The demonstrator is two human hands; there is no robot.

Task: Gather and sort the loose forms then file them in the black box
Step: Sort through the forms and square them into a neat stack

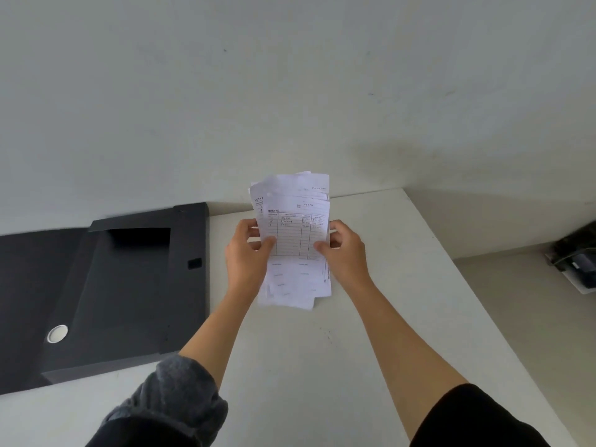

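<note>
A stack of white printed forms [295, 233] is held upright above the white table, its sheets unevenly aligned and the top one filled in by hand. My left hand [246, 253] grips the stack's left edge, thumb on the front. My right hand [345, 250] grips the right edge the same way. The black box [129, 285] lies open on the table to the left of my hands, its lid [29, 301] folded out further left, with a round metal ring on it.
The white table [306, 350] ends at a wall behind and at an edge on the right. Beyond that edge, lower down, sits a dark device [577, 262] at the far right.
</note>
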